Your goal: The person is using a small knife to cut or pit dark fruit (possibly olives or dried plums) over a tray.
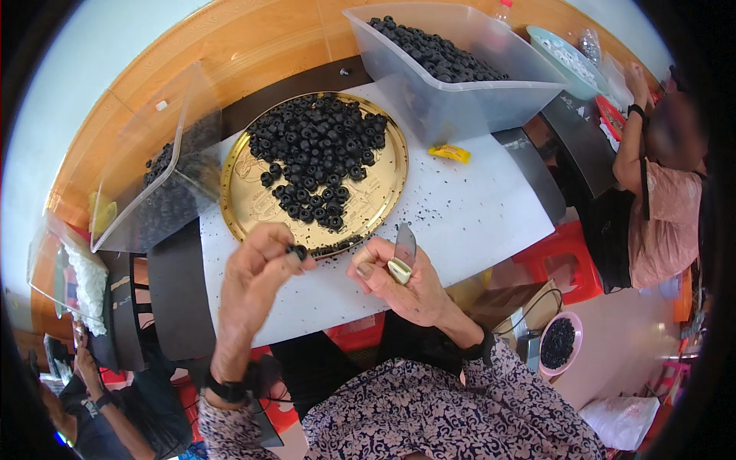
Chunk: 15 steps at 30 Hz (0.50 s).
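My left hand [254,282] is closed, pinching a small round black part [297,251] with a hole in it between thumb and fingertips, just over the near rim of a round gold tray [377,193]. Many like black parts [310,142] lie heaped on that tray. My right hand [410,293] is wrapped round the pale handle of a knife [405,244], whose broad blade points up and away from me. Its thumb and index finger are close together at the side facing my left hand, and I cannot tell if anything is between them.
Under the tray lies a white sheet [475,207] strewn with black scraps. A large clear bin [475,111] of black parts stands behind right, another bin [126,218] at left. A yellow packet [449,153] lies near the right bin. Other people sit at both sides.
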Available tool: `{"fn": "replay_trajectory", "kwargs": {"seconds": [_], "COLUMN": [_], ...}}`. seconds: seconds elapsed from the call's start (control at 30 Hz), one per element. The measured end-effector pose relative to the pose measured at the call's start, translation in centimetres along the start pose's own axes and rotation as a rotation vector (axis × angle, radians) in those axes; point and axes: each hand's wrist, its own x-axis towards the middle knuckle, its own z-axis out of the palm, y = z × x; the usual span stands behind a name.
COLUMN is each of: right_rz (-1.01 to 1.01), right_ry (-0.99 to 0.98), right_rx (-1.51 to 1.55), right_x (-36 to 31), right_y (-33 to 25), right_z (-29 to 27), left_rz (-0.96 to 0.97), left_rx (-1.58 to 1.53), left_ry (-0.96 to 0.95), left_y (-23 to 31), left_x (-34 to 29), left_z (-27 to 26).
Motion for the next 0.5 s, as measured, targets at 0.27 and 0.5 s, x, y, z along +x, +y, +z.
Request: {"fn": "replay_trajectory", "kwargs": {"seconds": [0.27,0.5], "right_rz": [-0.031,-0.043], "right_ry": [-0.029,0.051], "right_rx": [-0.147,-0.050], "right_x": [0.5,0.5], "right_y": [-1.3,-0.6], "right_z": [0.6,0.9], "left_rz": [0.036,0.183], "left_rx": [-0.112,0.261], "left_ry": [0.097,0.147], "left_y": [-2.6,-2.3], "left_x": [-3.5,-4.3], "left_z": [5.5,6.5]}}
